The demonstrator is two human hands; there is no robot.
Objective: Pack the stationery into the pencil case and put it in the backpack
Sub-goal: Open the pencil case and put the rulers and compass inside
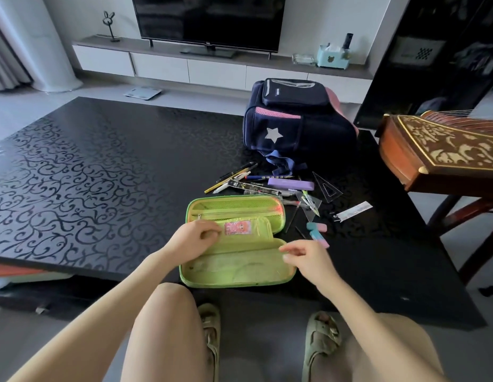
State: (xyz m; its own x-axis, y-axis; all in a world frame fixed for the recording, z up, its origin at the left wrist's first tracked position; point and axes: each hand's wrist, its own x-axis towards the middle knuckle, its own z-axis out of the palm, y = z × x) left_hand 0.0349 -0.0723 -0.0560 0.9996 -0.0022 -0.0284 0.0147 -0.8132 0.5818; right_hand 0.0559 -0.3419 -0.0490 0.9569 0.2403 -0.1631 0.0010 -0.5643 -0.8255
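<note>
A green pencil case (240, 274) lies open flat at the near edge of the black table (88, 166). My left hand (191, 238) rests on its middle divider flap beside a pink sticker, fingers loosely curled on the flap. My right hand (308, 260) hovers over the case's right end, fingers relaxed, holding nothing. Loose stationery lies beyond the case: pens and pencils (234, 177), a purple box (291, 184), clear set squares (326, 186), a short ruler (354, 210) and two pink-and-blue erasers (318, 231). The navy backpack (297, 119) with a white star stands behind them.
A carved wooden zither (444, 153) on a stand juts over the table's right side. A TV unit (212, 64) with a television runs along the back wall. My knees and sandalled feet are below the table's near edge.
</note>
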